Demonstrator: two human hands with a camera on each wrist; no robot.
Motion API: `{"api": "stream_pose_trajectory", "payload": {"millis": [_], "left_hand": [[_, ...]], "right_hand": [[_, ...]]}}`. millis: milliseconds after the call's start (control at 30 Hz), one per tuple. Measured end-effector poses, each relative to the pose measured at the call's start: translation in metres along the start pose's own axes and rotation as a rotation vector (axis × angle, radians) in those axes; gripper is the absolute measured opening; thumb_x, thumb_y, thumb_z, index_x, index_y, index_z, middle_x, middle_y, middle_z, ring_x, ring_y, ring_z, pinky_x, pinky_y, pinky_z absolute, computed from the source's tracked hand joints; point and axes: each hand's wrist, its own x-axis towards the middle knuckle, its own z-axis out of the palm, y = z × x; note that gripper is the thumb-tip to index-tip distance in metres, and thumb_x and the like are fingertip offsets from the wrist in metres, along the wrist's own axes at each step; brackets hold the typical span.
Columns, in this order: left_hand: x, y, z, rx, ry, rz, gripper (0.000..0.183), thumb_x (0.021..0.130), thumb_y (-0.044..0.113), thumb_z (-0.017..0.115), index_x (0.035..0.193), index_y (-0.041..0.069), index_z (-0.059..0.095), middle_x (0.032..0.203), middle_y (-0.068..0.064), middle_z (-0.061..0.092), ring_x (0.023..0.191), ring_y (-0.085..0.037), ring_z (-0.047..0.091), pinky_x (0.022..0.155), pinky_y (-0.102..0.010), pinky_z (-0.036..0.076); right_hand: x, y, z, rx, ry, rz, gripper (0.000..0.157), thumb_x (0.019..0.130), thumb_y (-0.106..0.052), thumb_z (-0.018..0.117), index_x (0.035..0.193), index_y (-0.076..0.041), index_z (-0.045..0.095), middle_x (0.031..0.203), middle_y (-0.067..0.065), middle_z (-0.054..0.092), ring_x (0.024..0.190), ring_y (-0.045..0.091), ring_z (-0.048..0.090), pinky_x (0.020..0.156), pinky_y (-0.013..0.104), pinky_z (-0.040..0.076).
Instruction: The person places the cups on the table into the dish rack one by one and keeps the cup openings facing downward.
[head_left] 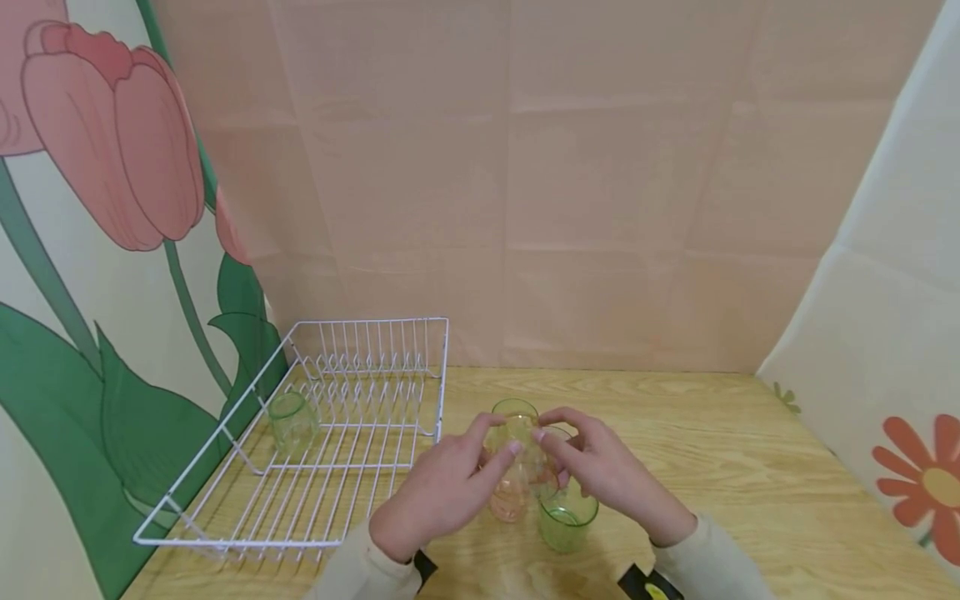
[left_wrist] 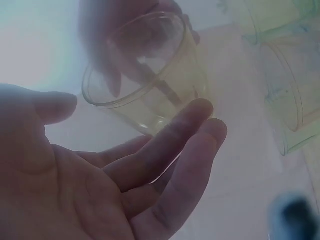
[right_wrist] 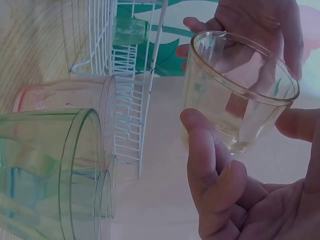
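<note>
- Yellow-tinted glass (head_left: 519, 429): raised between the hands, rim upward; clock positions below are read about it in the head view.
- Right hand (head_left: 607, 462), 4 o'clock: half closed, thumb and fingers pinching the glass from two sides.
- Left hand (head_left: 446, 492), 8 o'clock: half open, thumb and fingers spread about the same glass, thumb just off the rim; fingertip contact cannot be told.
- Table (head_left: 712, 467): yellowish wood-grain surface beneath the work.
- Pinkish glass (head_left: 508, 504), 6 o'clock, and green glass (head_left: 566, 533), 5 o'clock: near each other on the table.
- White wire rack (head_left: 240, 543), 9 o'clock: on the table, containing a green tumbler (head_left: 292, 425) near its left side.
- Back cloth (head_left: 585, 183), 12 o'clock: dull pink, fold-creased, meeting the table's far edge.
- Tulip panel (head_left: 112, 150), 10 o'clock: large pink bloom, green leaves.
- Flower panel (head_left: 892, 300), 3 o'clock: white, with a red-petalled, yellow-centred flower.
</note>
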Motion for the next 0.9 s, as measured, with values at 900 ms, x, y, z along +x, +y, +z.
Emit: {"api": "stream_pose_trajectory", "payload": {"millis": [900], "left_hand": [[-0.0029, -0.0027, -0.0027, 0.005, 0.003, -0.009, 0.068, 0.098, 0.059, 0.053, 0.146, 0.012, 0.041, 0.095, -0.002, 0.073, 0.074, -0.005, 0.065, 0.067, -0.030, 0.053]], "right_hand": [[-0.0032, -0.0023, 0.0011, -0.011, 0.009, -0.039, 0.058, 0.102, -0.048, 0.052, 0.140, -0.005, 0.050, 0.077, 0.005, 0.067, 0.071, 0.022, 0.063, 0.045, 0.033, 0.047]]}}
